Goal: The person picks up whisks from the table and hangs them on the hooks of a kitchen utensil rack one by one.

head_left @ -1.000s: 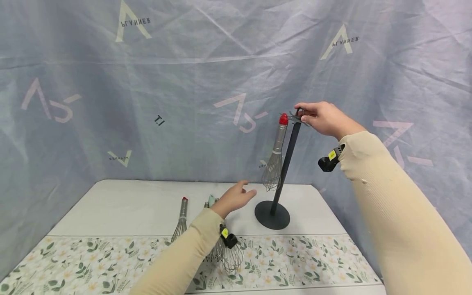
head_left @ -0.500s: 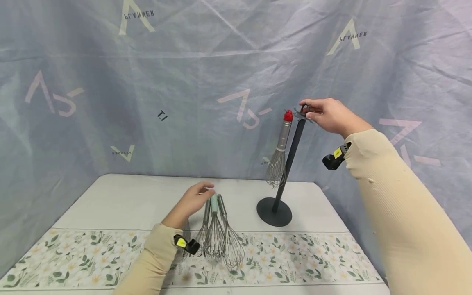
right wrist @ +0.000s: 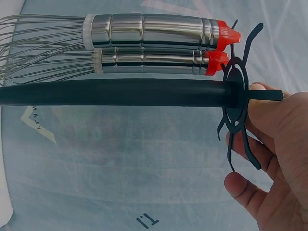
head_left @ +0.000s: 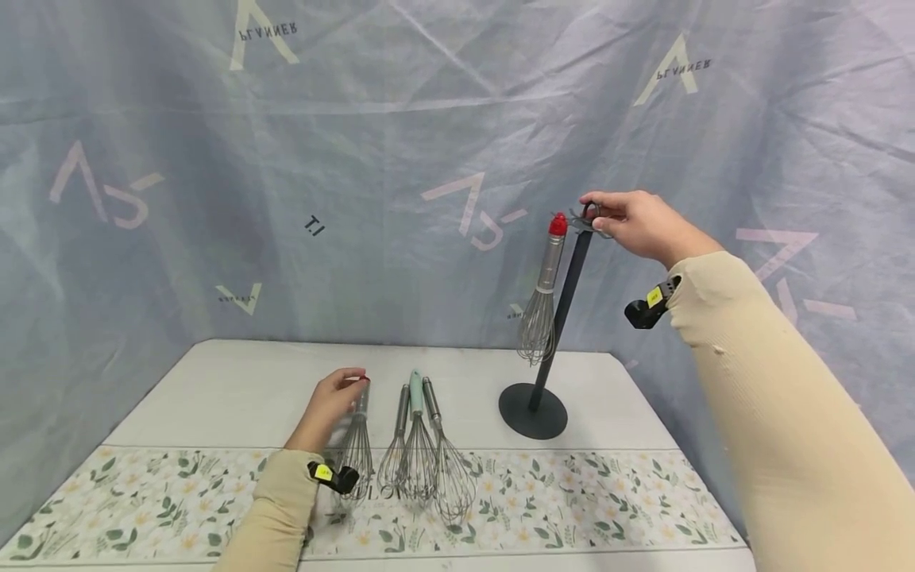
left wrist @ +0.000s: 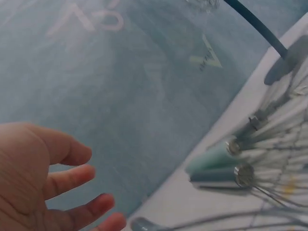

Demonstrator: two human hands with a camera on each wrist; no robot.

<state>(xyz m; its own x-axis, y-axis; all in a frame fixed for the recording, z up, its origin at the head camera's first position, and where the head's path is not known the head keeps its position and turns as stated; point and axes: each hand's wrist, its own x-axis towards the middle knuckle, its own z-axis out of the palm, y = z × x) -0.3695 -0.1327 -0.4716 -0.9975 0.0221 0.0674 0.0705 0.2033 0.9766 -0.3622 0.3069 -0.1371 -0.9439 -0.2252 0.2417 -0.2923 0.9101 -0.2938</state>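
My left hand (head_left: 330, 403) is over the handle end of a red-tipped whisk (head_left: 357, 445) lying on the table; its fingers are loosely bent in the left wrist view, with no grip visible. Three more whisks lie to the right, the middle one with a mint green handle (head_left: 417, 391). My right hand (head_left: 638, 225) holds the top of a black hanging stand (head_left: 568, 290), its thumb and fingers at the hook ring (right wrist: 236, 96). Two red-tipped steel whisks (right wrist: 149, 31) hang from the hooks, nearly overlapping in the head view.
The stand's round black base (head_left: 532, 411) rests on the white table (head_left: 243, 397), towards the right. A floral strip (head_left: 179, 500) runs across the front. Grey-blue printed cloth (head_left: 372, 143) hangs behind and along the sides.
My left hand has moved left and down, away from beside the stand, past the three grouped whisks to the red-tipped whisk. My right hand stays at the stand's top.
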